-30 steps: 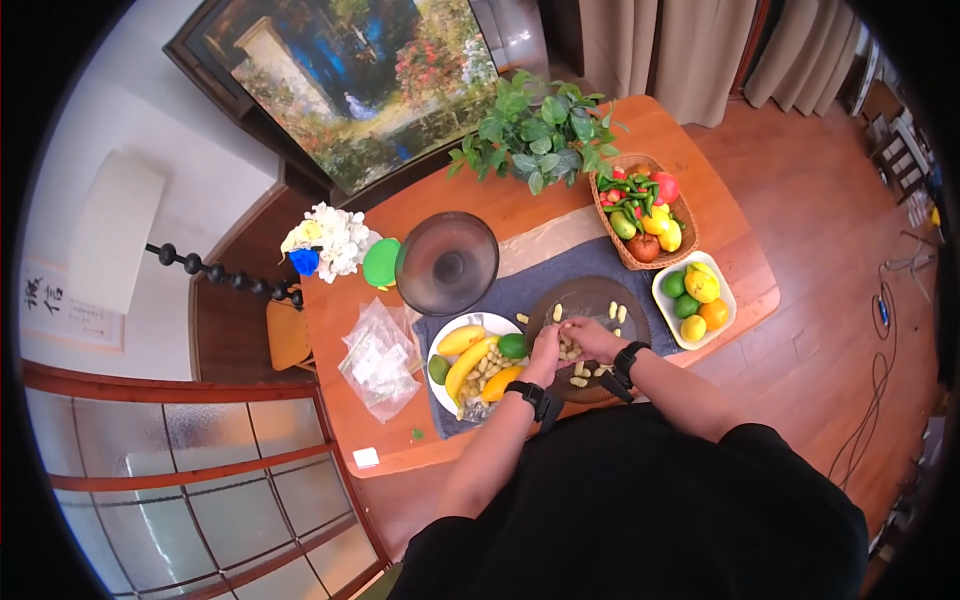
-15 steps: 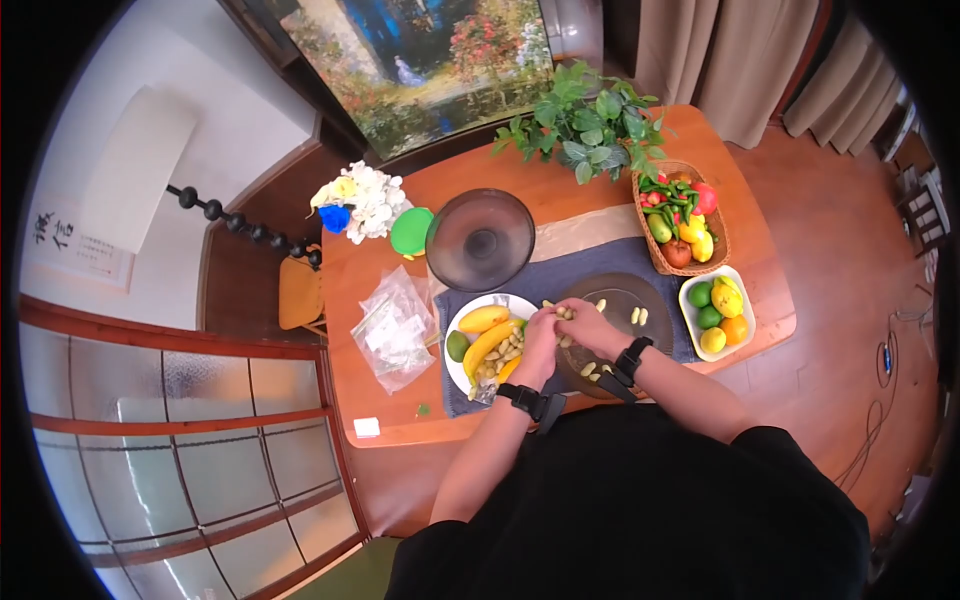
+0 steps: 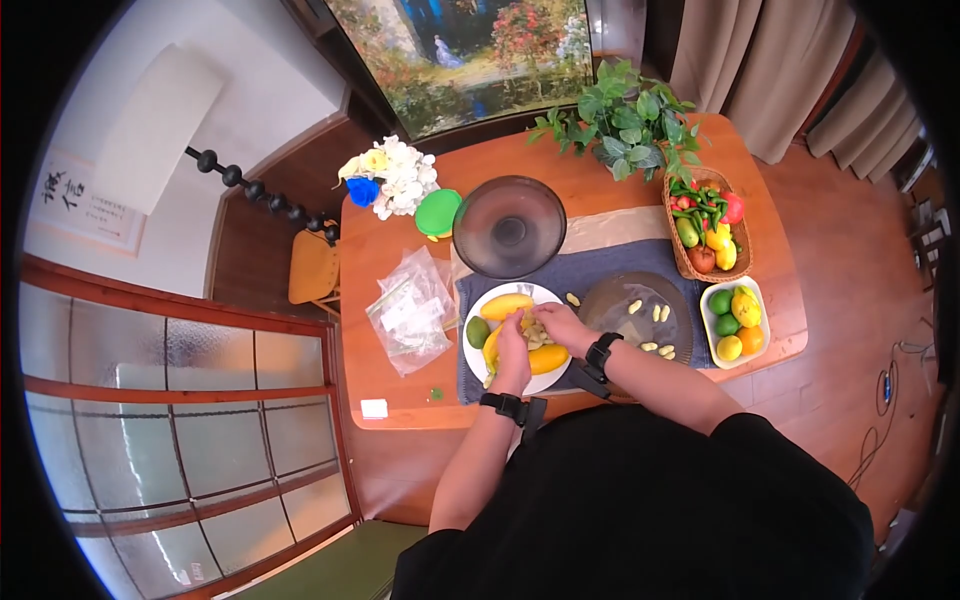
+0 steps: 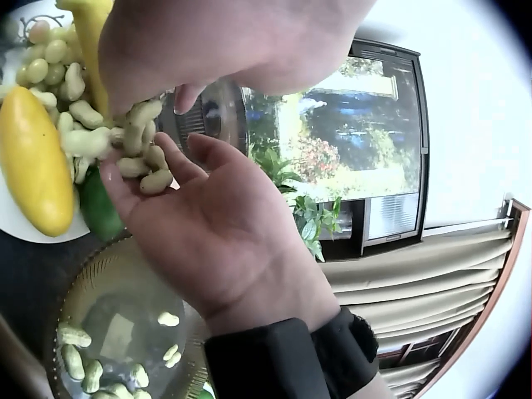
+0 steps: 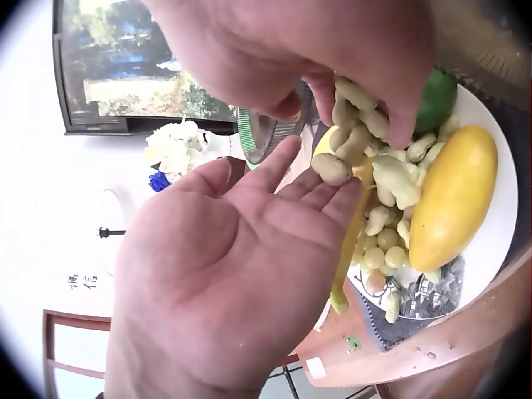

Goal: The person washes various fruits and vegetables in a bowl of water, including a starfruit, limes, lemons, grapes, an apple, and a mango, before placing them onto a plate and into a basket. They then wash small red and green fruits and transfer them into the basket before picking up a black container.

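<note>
Loose peanuts are being held over the white plate, bridged between the fingertips of both hands. More are being mixed in on the plate among grapes and large yellow fruit; a few are being left scattered on the brown glass tray, and one is being supported by the blue cloth between the two. Left hand: palm is being shown open, fingers nearly straight, peanuts being touched at the tips. Right hand: palm is likewise being exposed, fingers loosely bent, part of the bunch being carried on them; exact count is being hidden by overlap. For a clean job, both hands should be being held low, inside the rim, with finger gaps being closed up and the bunch being eased apart slowly. If the fingertips are being parted too fast, peanuts are probably being bounced off the rounded fruit.
</note>
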A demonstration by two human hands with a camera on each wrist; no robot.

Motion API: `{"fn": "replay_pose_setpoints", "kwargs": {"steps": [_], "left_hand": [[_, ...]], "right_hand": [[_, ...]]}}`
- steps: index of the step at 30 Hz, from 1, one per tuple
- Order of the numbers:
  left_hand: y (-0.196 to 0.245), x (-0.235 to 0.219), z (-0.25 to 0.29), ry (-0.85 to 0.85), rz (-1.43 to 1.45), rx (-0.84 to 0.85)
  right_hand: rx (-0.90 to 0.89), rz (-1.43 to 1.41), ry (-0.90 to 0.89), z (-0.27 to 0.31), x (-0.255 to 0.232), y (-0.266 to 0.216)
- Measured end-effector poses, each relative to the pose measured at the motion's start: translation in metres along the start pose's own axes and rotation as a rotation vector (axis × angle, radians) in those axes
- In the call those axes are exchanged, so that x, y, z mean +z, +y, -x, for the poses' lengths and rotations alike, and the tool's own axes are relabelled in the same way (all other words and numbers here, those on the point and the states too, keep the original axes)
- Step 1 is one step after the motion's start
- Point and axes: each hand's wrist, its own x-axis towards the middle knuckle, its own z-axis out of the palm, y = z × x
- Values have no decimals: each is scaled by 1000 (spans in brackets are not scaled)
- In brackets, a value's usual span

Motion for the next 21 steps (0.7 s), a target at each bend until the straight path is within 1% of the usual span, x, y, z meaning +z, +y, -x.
{"fn": "replay_pose_setpoints", "kwargs": {"steps": [2,4,5,8,10,14,17,19,21], "left_hand": [[11,-2,7,-10,-31,-39],[16,-7,6,-80,-89,-82],[18,-7,5,-84,-91,-81],[15,-13,-4,-70,-30,-69],[17,-14,-9,-59,-48,-22],[21,-13,-13,-40,-60,22],[22,-11,-12,-36,-109,56],[21,-10,-11,-32,-191,81],[15,-13,-15,-42,-243,95]], "right_hand": [[-29,-1,6,-2,-1,6],[-45,22,-5,4,0,-2],[-47,20,-1,7,-1,-7],[-9,28,-11,18,-3,-19],[122,-42,-23,21,-7,-24],[174,-75,-62,17,-18,-13],[148,-121,-58,37,-34,-27],[4,-191,-27,61,-55,-58],[-89,-87,93,61,-97,-55]]}}
